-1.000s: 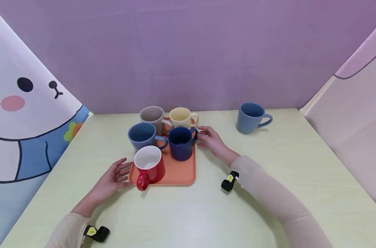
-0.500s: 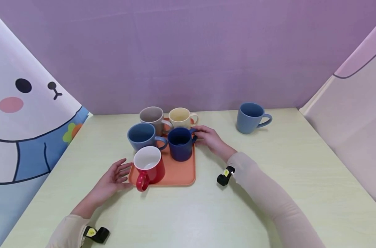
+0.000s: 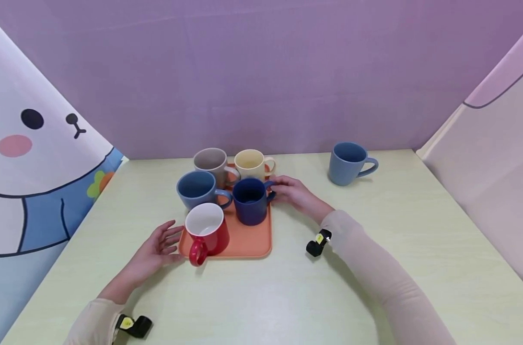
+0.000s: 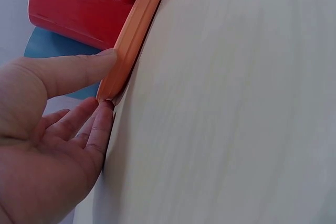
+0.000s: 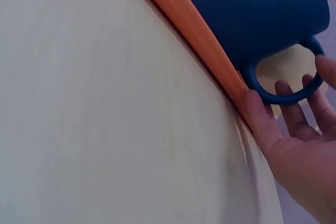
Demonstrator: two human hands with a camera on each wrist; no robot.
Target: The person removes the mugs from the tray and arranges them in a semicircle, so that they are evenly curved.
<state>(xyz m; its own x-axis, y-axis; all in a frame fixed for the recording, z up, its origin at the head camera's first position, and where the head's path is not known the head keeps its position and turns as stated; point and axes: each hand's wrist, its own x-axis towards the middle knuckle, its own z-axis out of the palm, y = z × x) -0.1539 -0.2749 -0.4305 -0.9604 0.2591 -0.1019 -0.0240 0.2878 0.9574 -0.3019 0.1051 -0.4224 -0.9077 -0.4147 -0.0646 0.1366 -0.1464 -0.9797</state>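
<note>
A dark blue mug (image 3: 250, 211) stands on an orange tray (image 3: 257, 242). My right hand (image 3: 289, 191) holds its handle: the thumb is on the near side, the fingers behind, and the lowest finger lies at the tray's edge in the right wrist view. At the tray's front left corner, my left hand (image 3: 157, 247) is relaxed, fingers fairly straight. Its thumb and fingertips touch the orange rim (image 4: 128, 40) in the left wrist view. Beside that hand is a red mug (image 3: 220, 237) with a white inside, its handle facing forward over the tray's front edge.
Also grouped on the tray are a blue mug (image 3: 196, 191), a grey mug (image 3: 218, 172) and a cream mug (image 3: 249, 170). Another blue mug (image 3: 344, 167) stands on the table (image 3: 313, 297) at the back right. Behind the table hangs a purple cloth (image 3: 270, 76).
My right hand has moved left a little, onto the dark blue mug's handle, and now holds it. The left hand stays at the tray corner.
</note>
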